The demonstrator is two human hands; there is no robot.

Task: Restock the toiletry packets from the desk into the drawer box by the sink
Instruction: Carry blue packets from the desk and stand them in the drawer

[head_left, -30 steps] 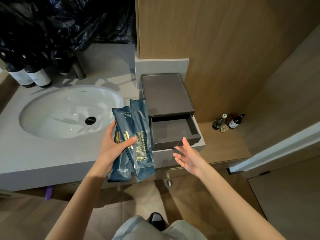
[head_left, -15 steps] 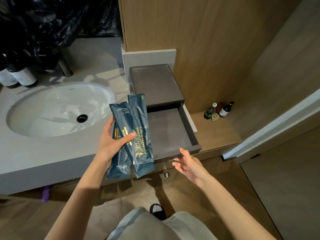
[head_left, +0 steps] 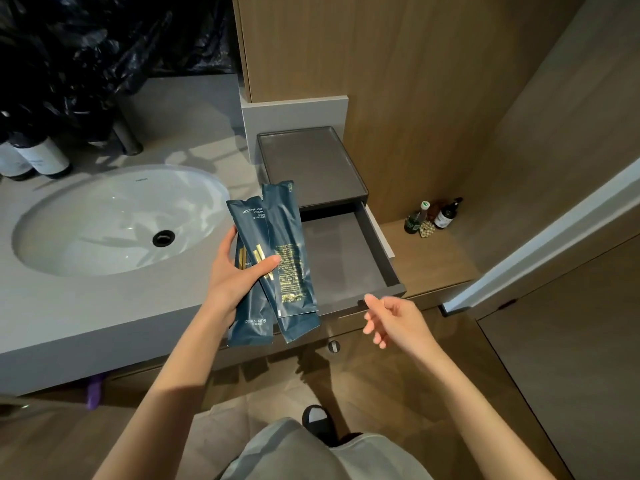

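Head view shows the toiletry packets (head_left: pixel 294 237), dark blue with gold print, fanned out and held upright in the left hand (head_left: pixel 235 278). The thumb lies across their front and the fingers wrap behind; at least three packets are visible, one marked "DENTAL KIT". The packets sit in the air above the front edge of the grey surface (head_left: pixel 69 313), just left of the drawer (head_left: pixel 343 258) and overlapping its left side from this angle. The drawer stands fully extended from the dark drawer box (head_left: pixel 311 161), its front reaching past the surface edge, and its visible floor is bare. The right hand (head_left: pixel 398 320) is at the drawer's front lip with fingers loosely curled and gripping nothing; whether a fingertip touches the lip cannot be told. The box's top forms a shallow rimmed tray and stands against a wood-panelled wall. To the left of the packets lies the oval white sink (head_left: pixel 104 220) with a dark drain. Dark labelled bottles (head_left: pixel 38 161) stand at the far left beneath black plastic bags (head_left: pixel 86 46). Small bottles (head_left: pixel 433 216) stand on a wooden ledge to the right of the box.
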